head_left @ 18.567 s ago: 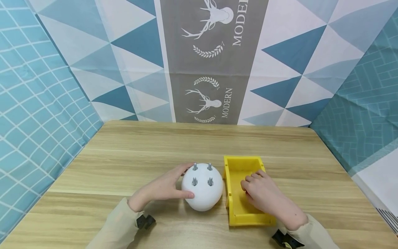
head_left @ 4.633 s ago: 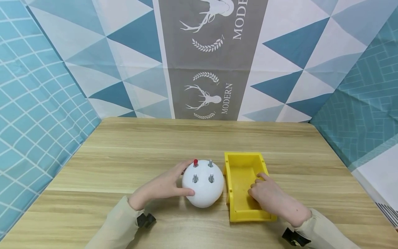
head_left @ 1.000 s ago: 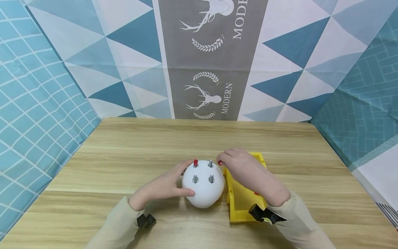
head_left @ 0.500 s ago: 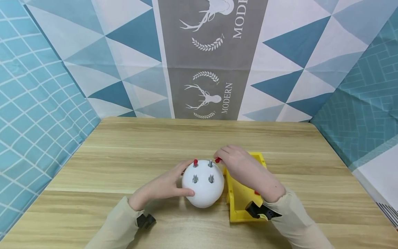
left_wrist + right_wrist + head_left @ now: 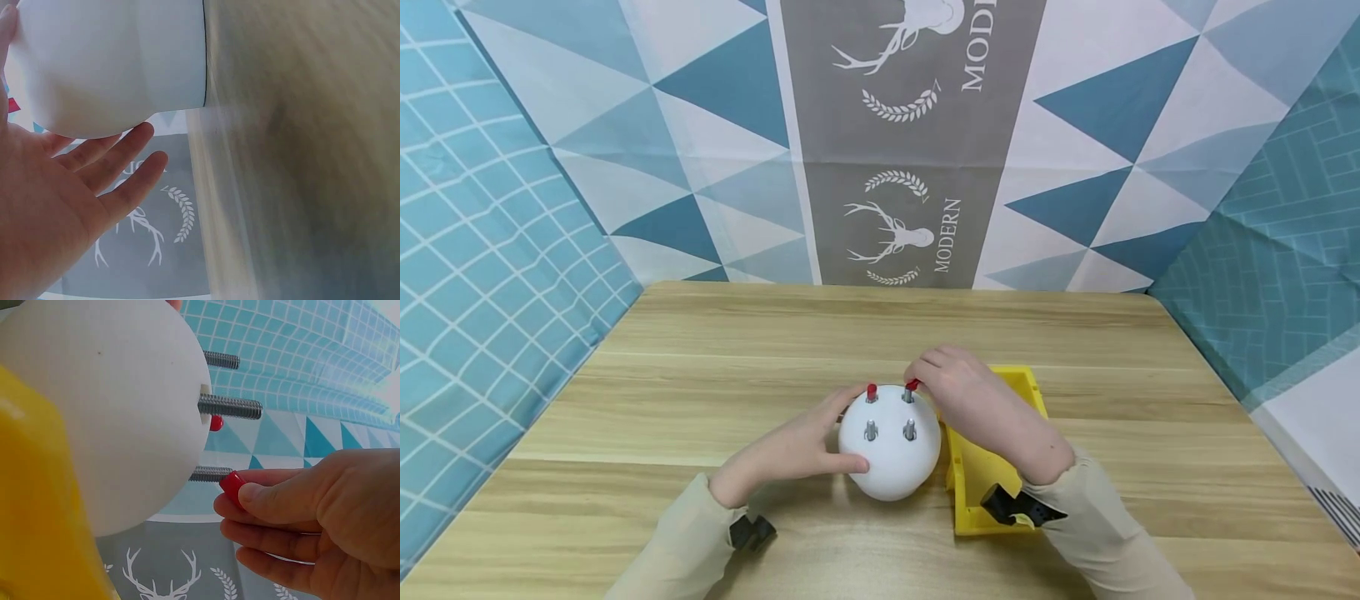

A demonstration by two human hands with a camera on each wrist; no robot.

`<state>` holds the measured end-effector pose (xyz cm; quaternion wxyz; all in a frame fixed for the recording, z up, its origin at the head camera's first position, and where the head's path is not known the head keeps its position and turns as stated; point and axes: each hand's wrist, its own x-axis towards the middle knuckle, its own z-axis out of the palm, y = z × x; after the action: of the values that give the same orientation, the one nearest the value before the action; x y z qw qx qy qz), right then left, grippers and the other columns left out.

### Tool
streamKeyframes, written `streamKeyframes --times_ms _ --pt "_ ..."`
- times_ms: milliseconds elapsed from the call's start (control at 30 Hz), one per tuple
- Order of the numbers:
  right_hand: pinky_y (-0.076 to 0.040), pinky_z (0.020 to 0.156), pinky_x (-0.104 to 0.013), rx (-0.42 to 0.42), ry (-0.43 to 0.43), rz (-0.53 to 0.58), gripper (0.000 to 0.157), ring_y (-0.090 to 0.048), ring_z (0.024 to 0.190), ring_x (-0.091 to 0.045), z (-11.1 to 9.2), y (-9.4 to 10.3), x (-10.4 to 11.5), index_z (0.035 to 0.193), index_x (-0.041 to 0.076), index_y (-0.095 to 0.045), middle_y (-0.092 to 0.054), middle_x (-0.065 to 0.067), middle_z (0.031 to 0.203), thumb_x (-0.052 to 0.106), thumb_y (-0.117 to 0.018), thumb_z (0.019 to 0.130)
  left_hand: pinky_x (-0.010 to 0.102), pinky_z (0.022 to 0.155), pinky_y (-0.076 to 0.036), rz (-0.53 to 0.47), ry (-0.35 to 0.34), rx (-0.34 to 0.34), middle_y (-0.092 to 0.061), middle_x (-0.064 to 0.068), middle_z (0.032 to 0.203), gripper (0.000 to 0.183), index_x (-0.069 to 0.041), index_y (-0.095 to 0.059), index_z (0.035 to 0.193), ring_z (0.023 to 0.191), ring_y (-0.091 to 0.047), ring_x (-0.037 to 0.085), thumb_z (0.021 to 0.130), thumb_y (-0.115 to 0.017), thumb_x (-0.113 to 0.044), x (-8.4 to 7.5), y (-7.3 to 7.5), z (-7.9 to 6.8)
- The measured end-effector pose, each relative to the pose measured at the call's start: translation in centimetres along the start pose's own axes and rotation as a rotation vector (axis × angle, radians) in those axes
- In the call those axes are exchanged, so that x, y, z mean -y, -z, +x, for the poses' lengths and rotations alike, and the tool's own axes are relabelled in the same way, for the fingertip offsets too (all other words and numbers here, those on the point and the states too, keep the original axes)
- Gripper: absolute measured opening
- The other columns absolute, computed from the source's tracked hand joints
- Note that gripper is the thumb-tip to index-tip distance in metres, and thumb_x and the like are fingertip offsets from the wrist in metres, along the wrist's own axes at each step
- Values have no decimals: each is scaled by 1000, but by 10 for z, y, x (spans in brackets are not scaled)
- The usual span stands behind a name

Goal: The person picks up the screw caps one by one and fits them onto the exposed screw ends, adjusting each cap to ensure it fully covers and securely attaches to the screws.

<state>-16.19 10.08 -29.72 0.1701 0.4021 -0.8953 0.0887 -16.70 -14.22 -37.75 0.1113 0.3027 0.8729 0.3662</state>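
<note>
A white rounded body [image 5: 891, 467] with a flat base rests on the table, several threaded metal studs standing up from its top. A red cap [image 5: 872, 392] covers the far left stud. My left hand [image 5: 801, 442] holds the body from the left, thumb in front and fingers round the back. With thumb and forefinger, my right hand [image 5: 966, 396] pinches another red cap [image 5: 232, 489]. That cap is tilted, right at the tip of the far right stud [image 5: 210, 474]. The nearer two studs, including the near right stud [image 5: 231, 406], are bare.
A yellow open box [image 5: 992, 525] stands close to the right of the white body, partly under my right forearm. The wooden table [image 5: 760, 333] runs back to a patterned cloth backdrop [image 5: 895, 167].
My right hand, earlier inside the yellow box, has moved left with a red cap to the far right stud. The far left stud gained its cap earlier. My left hand stays in place.
</note>
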Motion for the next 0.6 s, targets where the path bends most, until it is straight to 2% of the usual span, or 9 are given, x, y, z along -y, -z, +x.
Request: streamKeyframes --times_ms 400,600 --pt "-50 83 -30 -37 42 -30 22 -56 89 -18 1 -2 1 93 9 -64 -63 -2 92 2 -72 74 42 99 -38 5 -12 0 -32 1 141 92 -21 -20 144 123 -41 17 73 -67 -54 0 0 0" --pt "-49 85 -29 -51 71 -60 21 -56 90 -18 2 -4 2 94 9 -63 -63 -2 92 1 -71 75 44 100 -36 5 -2 6 -30 3 144 93 -19 -19 144 125 -39 20 73 -67 -55 -1 0 -1"
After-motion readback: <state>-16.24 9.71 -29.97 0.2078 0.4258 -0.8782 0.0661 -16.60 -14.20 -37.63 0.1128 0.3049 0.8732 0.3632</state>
